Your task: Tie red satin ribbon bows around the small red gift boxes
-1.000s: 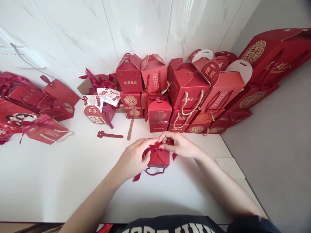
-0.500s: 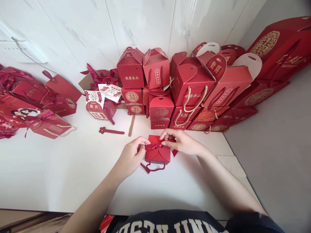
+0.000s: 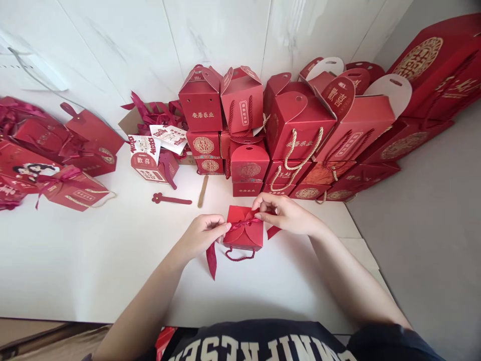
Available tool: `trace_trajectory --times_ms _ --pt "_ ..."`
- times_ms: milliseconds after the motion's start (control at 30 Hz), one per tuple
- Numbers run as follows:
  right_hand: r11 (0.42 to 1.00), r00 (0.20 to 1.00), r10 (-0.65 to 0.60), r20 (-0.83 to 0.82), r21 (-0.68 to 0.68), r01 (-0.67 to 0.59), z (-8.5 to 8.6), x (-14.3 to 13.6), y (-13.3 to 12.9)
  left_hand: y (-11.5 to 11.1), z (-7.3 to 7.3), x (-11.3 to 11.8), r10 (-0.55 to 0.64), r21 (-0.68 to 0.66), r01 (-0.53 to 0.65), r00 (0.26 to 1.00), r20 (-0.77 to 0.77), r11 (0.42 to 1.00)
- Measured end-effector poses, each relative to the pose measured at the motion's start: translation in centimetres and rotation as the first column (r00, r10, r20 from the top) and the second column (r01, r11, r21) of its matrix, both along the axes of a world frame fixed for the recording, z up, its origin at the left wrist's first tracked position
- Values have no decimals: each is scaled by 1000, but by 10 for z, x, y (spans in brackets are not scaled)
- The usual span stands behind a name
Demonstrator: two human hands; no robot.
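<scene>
A small red gift box [image 3: 246, 236] with curved closing flaps and a dark red cord handle [image 3: 240, 257] stands on the white table in front of me. Across its top runs a dark red ribbon [image 3: 246, 222], crossed or knotted at the middle. My left hand [image 3: 205, 233] pinches the ribbon at the box's left side, and a loose tail [image 3: 211, 261] hangs below the fingers. On the right side my right hand [image 3: 280, 214] pinches the other half of the ribbon, its tail showing under the hand.
Stacked red gift boxes [image 3: 295, 120] line the wall behind. Ribbon-tied boxes [image 3: 75, 188] crowd the left. A carton of ribbons [image 3: 161, 115], a box with printed cards [image 3: 152, 168], a flower-ended strap [image 3: 171, 199] and a brown strip [image 3: 203, 191] lie beyond my left hand.
My hands have moved slightly apart, drawing the ribbon out to both sides. Its left tail now hangs farther left, clear of the cord handle. The view has shifted a little.
</scene>
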State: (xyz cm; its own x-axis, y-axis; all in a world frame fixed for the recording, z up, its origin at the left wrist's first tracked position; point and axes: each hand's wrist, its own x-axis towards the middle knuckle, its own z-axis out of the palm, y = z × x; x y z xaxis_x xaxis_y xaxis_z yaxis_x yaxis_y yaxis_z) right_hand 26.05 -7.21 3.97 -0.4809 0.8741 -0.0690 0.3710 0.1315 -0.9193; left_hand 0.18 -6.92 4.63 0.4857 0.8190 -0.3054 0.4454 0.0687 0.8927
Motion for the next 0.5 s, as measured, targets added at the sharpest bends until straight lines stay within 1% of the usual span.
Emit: trace_trajectory --times_ms 133,333,433,500 --pt "1000 1000 21 3 6 -21 1 3 0 9 -5 -5 -24 -76 28 998 60 997" --pt "999 1000 11 2 42 -11 4 7 2 20 -11 -14 -54 -91 66 991 123 994" --pt "999 1000 -1 7 45 0 3 8 3 24 -11 -19 -100 -54 105 992 83 993" --pt "999 1000 0 19 40 -1 3 8 3 27 -8 -22 -125 -14 125 992 28 992"
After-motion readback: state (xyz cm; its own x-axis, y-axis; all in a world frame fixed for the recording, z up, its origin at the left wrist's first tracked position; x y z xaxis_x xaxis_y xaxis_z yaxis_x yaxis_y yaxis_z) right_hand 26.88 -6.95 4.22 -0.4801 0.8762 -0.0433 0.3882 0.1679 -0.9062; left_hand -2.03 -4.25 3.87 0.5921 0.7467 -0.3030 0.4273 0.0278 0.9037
